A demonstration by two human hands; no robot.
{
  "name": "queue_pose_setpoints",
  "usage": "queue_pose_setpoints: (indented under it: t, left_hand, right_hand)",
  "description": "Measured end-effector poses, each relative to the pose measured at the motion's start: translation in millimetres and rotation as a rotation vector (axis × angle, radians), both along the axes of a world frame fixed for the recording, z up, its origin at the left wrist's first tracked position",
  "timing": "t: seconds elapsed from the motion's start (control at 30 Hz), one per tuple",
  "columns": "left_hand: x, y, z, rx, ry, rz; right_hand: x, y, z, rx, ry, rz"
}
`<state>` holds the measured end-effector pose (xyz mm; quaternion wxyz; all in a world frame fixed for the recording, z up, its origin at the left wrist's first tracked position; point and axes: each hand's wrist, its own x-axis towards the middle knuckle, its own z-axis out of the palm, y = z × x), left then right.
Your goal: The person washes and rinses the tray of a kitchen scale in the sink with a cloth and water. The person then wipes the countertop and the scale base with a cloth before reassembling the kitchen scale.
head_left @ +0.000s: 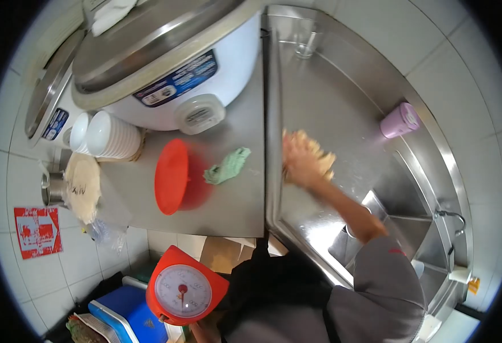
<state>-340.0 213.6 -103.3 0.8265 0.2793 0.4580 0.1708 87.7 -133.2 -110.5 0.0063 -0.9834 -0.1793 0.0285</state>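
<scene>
My right hand (303, 164) presses a yellowish cloth (323, 158) against the steel sink counter, close to its raised left edge; the hand is slightly blurred. At the lower left, my left hand (198, 330) grips an orange kitchen scale (219, 284) from below, with its round white dial facing up. Most of that hand is hidden behind the scale. Between the two, on the steel table, stand a red-orange bowl (172, 178) and a crumpled green cloth (228, 166).
Large white cookers (234, 68) with metal lids stand at the back left, beside stacked white bowls (112, 135). A pink cup (399, 120) and a clear glass (304, 43) rest on the sink counter (342, 86). Sink basins and a tap (454, 216) lie right. A blue container (131, 311) is below left.
</scene>
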Motion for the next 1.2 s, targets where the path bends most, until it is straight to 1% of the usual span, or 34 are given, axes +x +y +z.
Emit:
queue_pose_setpoints:
  t: [0.03,0.1,0.17,0.27,0.3,0.37,0.43,0.47,0.5,0.53,0.57,0.6,0.63,0.7,0.8,0.87,0.93,1.0,1.07,1.17,1.2]
  left_hand:
    - [2.9,-1.8,0.2,-0.001,-0.006,-0.014]
    - [2.0,-3.6,3.1,-0.008,-0.005,-0.039]
    - [1.4,-6.1,6.5,-0.002,-0.004,-0.064]
    - [6.0,-12.6,8.5,-0.006,-0.012,-0.093]
    - [9.0,-16.0,9.0,-0.001,-0.020,-0.104]
    - [11.6,-18.2,9.2,0.005,-0.032,-0.112]
    - [11.0,-22.6,9.1,0.009,-0.033,-0.114]
    - [9.2,-24.8,8.2,0.004,-0.033,-0.116]
    - [8.7,-27.0,8.4,0.004,-0.032,-0.113]
    - [5.7,-27.1,8.5,0.001,-0.028,-0.114]
    - [6.7,-29.9,9.1,-0.002,-0.026,-0.115]
    - [2.6,-29.6,10.2,0.006,-0.025,-0.109]
    - [1.3,-29.3,11.0,0.010,-0.028,-0.104]
    - [-3.7,-29.3,10.0,0.022,-0.028,-0.091]
    - [-1.7,-32.7,6.9,0.011,-0.025,-0.059]
    - [0.8,-35.2,6.5,0.008,-0.010,-0.048]
    - [10.4,-36.7,6.6,0.010,0.002,-0.046]
    - [28.6,-41.1,4.4,0.009,0.017,-0.053]
    - [42.3,-45.9,2.3,0.002,0.036,-0.074]
    - [71.1,-52.9,2.9,0.005,0.054,-0.110]
    - [77.9,-53.8,3.4,0.006,0.058,-0.115]
  right_hand:
    - [-27.3,3.5,0.1,-0.070,0.012,0.015]
    - [-84.4,4.4,8.7,0.054,0.055,0.075]
    - [-131.7,-3.1,17.0,0.227,0.156,0.164]
    - [-152.1,-33.3,33.9,0.252,0.140,0.274]
    - [-148.4,-42.1,33.3,0.255,0.152,0.273]
    - [-120.3,-69.0,45.7,0.119,0.247,0.207]
    - [-78.5,-99.9,44.4,-0.019,0.234,-0.030]
    - [-61.2,-133.1,6.5,0.055,-0.048,-0.080]
    - [-38.3,-159.9,-7.3,0.051,-0.103,-0.144]
    - [-21.2,-174.1,4.0,0.054,-0.071,-0.300]
    - [-1.2,-197.0,-3.2,0.006,-0.107,-0.398]
    - [8.2,-215.8,-13.5,-0.038,-0.144,-0.492]
    - [5.0,-220.0,-12.2,0.003,-0.139,-0.584]
    - [-0.6,-214.2,-4.6,0.090,-0.135,-0.761]
    - [-21.1,-163.3,-12.2,-0.007,-0.173,-0.864]
    - [-18.2,-126.8,-29.2,0.018,-0.191,-0.560]
    - [4.7,-75.3,-7.9,0.067,-0.075,-0.465]
    - [45.8,-43.0,-3.1,0.174,-0.041,-0.333]
    - [96.3,-22.9,-5.4,0.270,-0.016,-0.307]
    - [172.8,-19.8,-11.6,0.175,-0.077,-0.455]
    - [191.4,-28.3,-9.8,0.185,-0.088,-0.540]
